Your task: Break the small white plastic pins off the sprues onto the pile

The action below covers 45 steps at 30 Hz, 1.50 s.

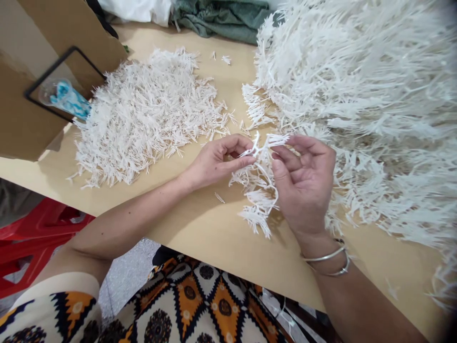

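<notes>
Near the middle of the table, both of my hands are on a white branched plastic sprig [262, 155] with fine, needle-like tips. My left hand [223, 159] pinches its stem between thumb and fingers. My right hand [307, 176], with silver bangles at the wrist, closes its thumb and fingers on the sprig's right side. More white branching pieces [259, 209] hang or lie just below the hands; whether they join the held sprig I cannot tell. Left of my hands spreads a low pile of small white sprigs [150, 109].
A large heap of long white sprigs [357, 85] covers the right side. At left stand a cardboard box [39, 57] and a black-framed holder with a clear cup [66, 95]. Dark green cloth [221, 16] lies at the back. A red stool [39, 233] is below the table edge.
</notes>
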Motion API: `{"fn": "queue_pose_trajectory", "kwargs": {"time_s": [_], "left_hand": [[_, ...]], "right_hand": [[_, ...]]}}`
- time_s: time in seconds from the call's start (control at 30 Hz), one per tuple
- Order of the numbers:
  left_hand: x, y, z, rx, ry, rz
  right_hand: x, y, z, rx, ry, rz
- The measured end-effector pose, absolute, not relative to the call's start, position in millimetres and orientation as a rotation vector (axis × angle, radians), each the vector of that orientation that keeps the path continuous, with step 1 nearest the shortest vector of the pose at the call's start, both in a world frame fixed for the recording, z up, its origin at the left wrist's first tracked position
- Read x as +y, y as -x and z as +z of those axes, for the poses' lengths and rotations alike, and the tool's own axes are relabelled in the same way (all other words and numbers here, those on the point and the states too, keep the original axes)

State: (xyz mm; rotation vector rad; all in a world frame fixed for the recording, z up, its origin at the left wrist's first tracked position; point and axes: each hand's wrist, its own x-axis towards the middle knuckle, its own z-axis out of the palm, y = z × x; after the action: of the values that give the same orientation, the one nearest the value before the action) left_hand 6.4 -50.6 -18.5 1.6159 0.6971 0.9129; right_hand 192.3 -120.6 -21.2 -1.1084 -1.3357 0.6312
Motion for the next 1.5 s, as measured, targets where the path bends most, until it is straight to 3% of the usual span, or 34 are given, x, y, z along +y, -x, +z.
{"fn": "queue_pose_trajectory", "kwargs": {"time_s": [0.73,1.1,1.27,1.5], "left_hand": [[-58.1,-14.4,-17.6,0.495,-1.281,0.722],[-56.3,-14.5,-25.6,0.553,-1.648,0.864],[-60.7,-6.3,-7.1,0.723,-1.896,0.978],[-56.4,-7.7,-6.1,0.575,-2.171,1.143]], "right_hand": [[-119.2,-195.7,-26.9,-1.362,1.058,0.881],[-116.6,-197.4,-33.7,-1.381,1.132,0.708],[-117.0,-201.8,-35.1,-1.346,1.109,0.883],[-125.1,-197.8,-12.0,-1.34,1.21,1.065]]}}
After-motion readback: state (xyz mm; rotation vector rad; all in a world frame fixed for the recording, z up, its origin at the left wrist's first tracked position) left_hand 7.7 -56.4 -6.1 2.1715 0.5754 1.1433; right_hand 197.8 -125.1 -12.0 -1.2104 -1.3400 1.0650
